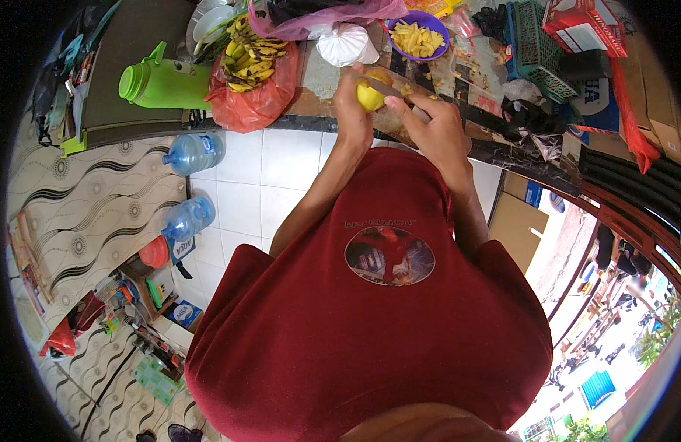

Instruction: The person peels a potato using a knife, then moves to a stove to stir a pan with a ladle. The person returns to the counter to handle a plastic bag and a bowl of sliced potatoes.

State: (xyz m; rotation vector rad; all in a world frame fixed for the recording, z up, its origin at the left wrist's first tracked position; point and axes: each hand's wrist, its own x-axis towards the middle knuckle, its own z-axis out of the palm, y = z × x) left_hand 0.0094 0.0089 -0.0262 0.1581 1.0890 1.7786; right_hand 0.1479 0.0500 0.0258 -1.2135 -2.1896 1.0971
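My left hand [352,113] holds a yellow, partly peeled potato or similar round produce [371,98] over the edge of the counter. In my right hand [437,124] is a knife [383,87], its blade lying against the yellow produce. Just beyond, a purple bowl [447,45] holds pale yellow cut sticks. A knotted white plastic bag [346,45] stands behind my left hand. Scraps of peel lie on the counter near the knife.
Bananas [252,61] rest on a red plastic bag [230,113], beside a lying green jug [166,83]. A green plastic basket [539,52] and a red box [586,25] stand at the right. Large blue water bottles [199,153] are below the counter at left.
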